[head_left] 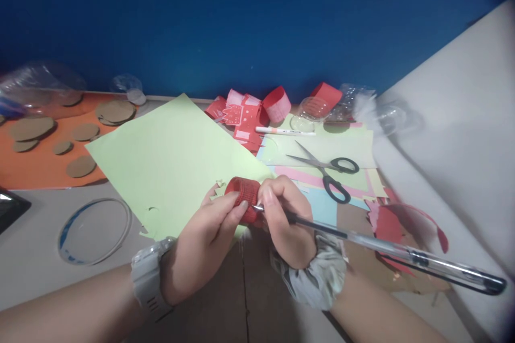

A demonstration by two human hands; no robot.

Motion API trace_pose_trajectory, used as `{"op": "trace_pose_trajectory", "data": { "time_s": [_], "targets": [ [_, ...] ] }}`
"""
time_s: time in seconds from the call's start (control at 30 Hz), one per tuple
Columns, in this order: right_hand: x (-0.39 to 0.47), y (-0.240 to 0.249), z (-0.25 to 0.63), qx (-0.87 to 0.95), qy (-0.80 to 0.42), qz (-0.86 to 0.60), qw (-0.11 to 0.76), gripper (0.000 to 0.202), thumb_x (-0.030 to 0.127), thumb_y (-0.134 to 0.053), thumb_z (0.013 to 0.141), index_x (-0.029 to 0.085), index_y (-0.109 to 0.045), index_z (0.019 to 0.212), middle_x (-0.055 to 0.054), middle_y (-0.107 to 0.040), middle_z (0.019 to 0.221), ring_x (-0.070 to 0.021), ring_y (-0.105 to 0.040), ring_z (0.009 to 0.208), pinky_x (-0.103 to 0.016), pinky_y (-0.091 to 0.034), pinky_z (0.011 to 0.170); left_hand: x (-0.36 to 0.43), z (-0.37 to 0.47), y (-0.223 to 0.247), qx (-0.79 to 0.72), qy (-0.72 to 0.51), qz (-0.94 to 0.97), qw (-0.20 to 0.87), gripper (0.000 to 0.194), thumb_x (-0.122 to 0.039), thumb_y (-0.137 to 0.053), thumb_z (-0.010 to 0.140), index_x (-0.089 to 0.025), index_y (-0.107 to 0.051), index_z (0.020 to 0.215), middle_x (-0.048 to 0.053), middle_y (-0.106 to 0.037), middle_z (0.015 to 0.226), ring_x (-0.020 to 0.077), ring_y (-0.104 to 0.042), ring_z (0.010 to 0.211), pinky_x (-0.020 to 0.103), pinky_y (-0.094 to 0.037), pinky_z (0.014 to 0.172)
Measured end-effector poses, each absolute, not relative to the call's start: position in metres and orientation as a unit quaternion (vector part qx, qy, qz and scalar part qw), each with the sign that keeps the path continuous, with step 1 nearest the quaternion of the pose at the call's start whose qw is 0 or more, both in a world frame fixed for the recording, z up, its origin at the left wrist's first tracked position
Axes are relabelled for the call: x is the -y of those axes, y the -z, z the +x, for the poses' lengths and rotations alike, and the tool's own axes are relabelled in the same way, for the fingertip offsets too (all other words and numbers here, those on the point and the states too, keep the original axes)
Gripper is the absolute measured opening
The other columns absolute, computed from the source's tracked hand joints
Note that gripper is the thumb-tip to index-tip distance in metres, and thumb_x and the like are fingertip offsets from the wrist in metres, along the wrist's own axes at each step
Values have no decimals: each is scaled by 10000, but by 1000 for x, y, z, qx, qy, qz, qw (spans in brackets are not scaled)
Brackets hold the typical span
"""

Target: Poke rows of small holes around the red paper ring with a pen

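Note:
Between my hands is a small red paper ring [250, 191] with dark grid-like lines on its outside. My left hand [215, 220] is closed on the ring's left side, thumb pressed on the near face. A black ballpoint pen [362, 241] with a clear barrel is gripped in my right hand [287, 214]. Its tip meets the ring's near side, close to my left thumb, and its back end sticks out far to the lower right. Behind the ring lies a large light-green paper sheet [173, 161] with ragged cut-outs along its near edge.
Scissors [322, 166] lie on coloured papers at the right, near a white marker [285, 131]. Red paper rings [277, 104] and scraps stand against the blue wall [249, 21]. Cardboard discs [116, 111] rest on orange paper [24, 166]. A tape roll [94, 231] lies at the left.

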State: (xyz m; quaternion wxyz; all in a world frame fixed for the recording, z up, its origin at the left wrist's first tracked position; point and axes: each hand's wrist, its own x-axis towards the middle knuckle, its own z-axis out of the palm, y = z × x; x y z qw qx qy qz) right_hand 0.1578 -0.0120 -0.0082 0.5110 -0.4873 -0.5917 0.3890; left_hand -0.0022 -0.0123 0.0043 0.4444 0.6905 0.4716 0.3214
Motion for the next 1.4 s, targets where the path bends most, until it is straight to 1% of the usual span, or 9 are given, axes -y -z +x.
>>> {"op": "trace_pose_trajectory", "data": {
  "time_s": [0.23, 0.33, 0.43, 0.6, 0.77, 0.9, 1.07, 1.27, 1.4],
  "targets": [
    [10, 4, 158, 637, -372, -458, 496, 319, 271, -500, 1009, 227, -413, 706, 43, -410, 646, -121, -383, 566, -274, -333, 538, 13, -3, -4, -476, -318, 690, 442, 244, -240, -411, 1019, -265, -600, 866, -39, -716, 817, 182, -699, 877, 399, -342, 1216],
    [11, 6, 157, 616, -372, -477, 504, 285, 281, -491, 1019, 229, -437, 744, 45, -427, 659, -118, -387, 560, -273, -333, 537, 12, -3, -7, -473, -325, 698, 429, 287, -265, -388, 1018, -267, -599, 822, -31, -725, 794, 186, -702, 822, 412, -396, 1187],
    [11, 4, 157, 625, -365, -477, 499, 293, 271, -493, 1013, 231, -420, 732, 48, -412, 644, -118, -380, 553, -271, -332, 529, 11, -2, -6, -476, -329, 703, 413, 304, -281, -389, 1013, -267, -609, 804, -25, -727, 761, 191, -703, 788, 415, -436, 1164],
    [9, -1, 156, 667, -336, -446, 494, 320, 205, -514, 979, 228, -384, 687, 51, -397, 615, -114, -382, 547, -267, -326, 525, 12, -3, -4, -479, -328, 703, 411, 261, -270, -410, 1013, -255, -636, 883, -21, -758, 835, 183, -718, 841, 383, -418, 1179],
    [11, 3, 156, 636, -344, -470, 507, 275, 232, -498, 1009, 231, -415, 747, 49, -413, 653, -111, -381, 552, -259, -331, 522, 11, -2, -7, -476, -332, 705, 407, 282, -273, -386, 1006, -267, -629, 863, -23, -768, 825, 192, -731, 840, 381, -435, 1165],
    [11, 2, 156, 668, -337, -442, 495, 301, 210, -502, 1000, 228, -401, 716, 46, -426, 640, -114, -404, 562, -257, -346, 533, 10, -1, -10, -479, -332, 700, 413, 268, -270, -376, 989, -263, -602, 845, -21, -751, 812, 193, -732, 818, 404, -402, 1194],
    [11, 3, 156, 652, -327, -450, 515, 254, 181, -502, 1002, 232, -425, 765, 52, -439, 674, -102, -400, 567, -240, -344, 533, 10, -1, -7, -471, -337, 702, 415, 282, -282, -380, 1001, -260, -589, 812, -21, -726, 789, 193, -712, 799, 377, -455, 1116],
    [10, -1, 156, 694, -303, -435, 487, 301, 162, -520, 966, 225, -384, 705, 60, -417, 619, -101, -408, 549, -248, -341, 535, 12, -3, -4, -472, -328, 685, 447, 242, -248, -417, 1013, -260, -614, 872, -37, -733, 844, 179, -704, 876, 358, -363, 1172],
    [9, -2, 156, 667, -308, -460, 499, 277, 178, -509, 983, 231, -409, 730, 57, -424, 631, -105, -403, 545, -246, -343, 518, 12, -2, -3, -462, -341, 684, 449, 247, -263, -408, 1014, -265, -633, 913, -32, -755, 889, 184, -711, 892, 361, -358, 1183]
  ]
}}
